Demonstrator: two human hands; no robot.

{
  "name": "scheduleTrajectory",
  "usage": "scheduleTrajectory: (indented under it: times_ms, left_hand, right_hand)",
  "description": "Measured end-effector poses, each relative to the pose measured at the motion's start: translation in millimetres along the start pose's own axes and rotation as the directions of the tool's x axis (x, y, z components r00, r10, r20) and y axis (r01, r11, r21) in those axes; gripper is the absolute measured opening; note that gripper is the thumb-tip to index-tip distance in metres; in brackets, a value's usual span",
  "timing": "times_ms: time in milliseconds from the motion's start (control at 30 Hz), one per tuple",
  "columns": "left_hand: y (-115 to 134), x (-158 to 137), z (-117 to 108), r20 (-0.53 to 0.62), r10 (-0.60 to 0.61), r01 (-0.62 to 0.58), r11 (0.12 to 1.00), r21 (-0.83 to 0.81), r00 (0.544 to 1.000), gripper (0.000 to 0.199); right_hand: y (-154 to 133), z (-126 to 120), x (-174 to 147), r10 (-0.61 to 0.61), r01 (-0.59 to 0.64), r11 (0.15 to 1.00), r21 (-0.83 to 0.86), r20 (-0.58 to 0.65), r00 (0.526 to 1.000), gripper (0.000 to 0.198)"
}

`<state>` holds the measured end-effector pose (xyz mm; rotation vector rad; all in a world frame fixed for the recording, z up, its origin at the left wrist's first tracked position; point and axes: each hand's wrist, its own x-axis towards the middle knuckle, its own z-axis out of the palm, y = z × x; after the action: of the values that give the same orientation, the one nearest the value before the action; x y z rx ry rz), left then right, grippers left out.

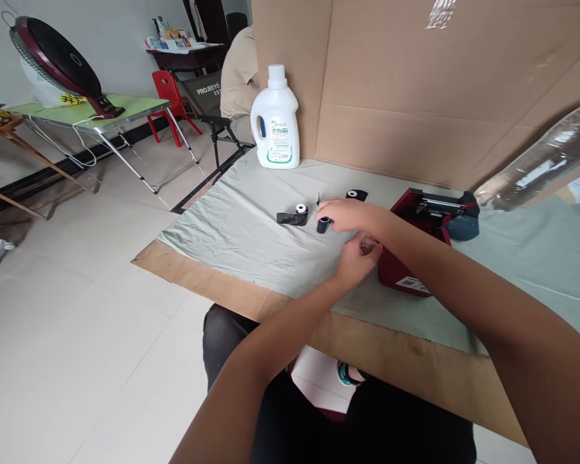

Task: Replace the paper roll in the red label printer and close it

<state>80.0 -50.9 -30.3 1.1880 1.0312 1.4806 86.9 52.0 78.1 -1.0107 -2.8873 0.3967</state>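
Observation:
Across the middle of the cloth, my right hand (344,214) reaches over my left, its thumb and fingers closed around the top of a small black roll (323,225). My left hand (356,261) is closed beside the red machine, its fingertips pinched together; what lies in them is too small to make out. The dark red machine (402,274) stands with its lid up, partly hidden by my right forearm. Another black roll with a white core (300,214) lies to the left with a loose strip. A third such roll (352,194) is behind my right hand.
A white detergent bottle (279,129) stands at the table's back left corner. Cardboard (396,84) walls the back. A clear plastic-wrapped bundle (541,154) leans at the right. Another person (239,80) sits behind the cardboard. The wooden table edge (212,274) is near my lap.

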Motion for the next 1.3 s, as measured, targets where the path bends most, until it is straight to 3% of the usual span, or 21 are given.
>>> scheduleTrajectory:
  times_ms: [67, 133, 200, 300, 400, 467, 533, 667, 833, 1000, 1233, 1300]
  left_hand:
    - [0, 0, -1, -0.019, 0.022, -0.022, 1.0, 0.006, 1.0, 0.007]
    - [2, -1, -2, -0.022, 0.043, -0.042, 0.999, 0.012, 0.999, 0.005]
    - [6, -1, -3, -0.024, 0.043, -0.043, 0.999, 0.013, 0.999, 0.01]
    - [12, -3, -4, -0.041, 0.025, -0.025, 1.0, -0.007, 0.999, 0.011]
    - [17, -8, -3, -0.056, 0.061, -0.061, 0.998, -0.009, 0.997, 0.005]
    - [20, -12, -2, -0.052, 0.115, -0.114, 0.993, 0.021, 0.992, 0.009]
    - [23, -15, -1, -0.027, 0.199, -0.197, 0.978, 0.076, 0.98, 0.018]
    - [30, -9, 6, 0.16, 0.401, -0.43, 0.872, 0.235, 0.902, 0.035]
    - [28, 0, 13, 0.359, 0.481, -0.591, 0.737, 0.327, 0.8, 0.04]
    - [21, 0, 10, 0.401, 0.554, -0.681, 0.645, 0.347, 0.73, 0.038]
    - [28, -9, 8, 0.444, 0.612, -0.751, 0.596, 0.284, 0.654, 0.047]
    - [30, -11, 6, 0.444, 0.604, -0.747, 0.582, 0.322, 0.662, 0.044]
  right_hand:
    - [-2, 3, -8, -0.052, 0.057, 0.992, -0.11, 0.049, 0.997, 0.03]
    - [-2, -5, -22, -0.078, 0.074, 0.99, -0.12, -0.024, 0.997, 0.028]
    - [2, -18, -48, -0.019, 0.03, 0.999, 0.042, -0.236, 0.972, 0.028]
    - [10, -34, -106, 0.245, -0.028, 0.909, 0.416, -0.48, 0.843, 0.027]
    - [24, -31, -170, 0.499, -0.037, 0.717, 0.696, -0.476, 0.724, 0.025]
    - [35, -23, -202, 0.583, -0.062, 0.634, 0.771, -0.424, 0.693, 0.025]
    - [46, -15, -223, 0.618, -0.119, 0.625, 0.771, -0.396, 0.679, 0.025]
    - [67, -17, -233, 0.628, -0.288, 0.703, 0.651, -0.376, 0.682, 0.025]
    - [88, -33, -215, 0.605, -0.481, 0.777, 0.407, -0.27, 0.749, 0.02]
    - [95, -44, -209, 0.587, -0.52, 0.789, 0.329, -0.15, 0.796, 0.018]
    - [95, -41, -209, 0.612, -0.529, 0.739, 0.416, -0.089, 0.786, 0.015]
    - [95, -38, -208, 0.62, -0.536, 0.728, 0.427, -0.077, 0.781, 0.015]
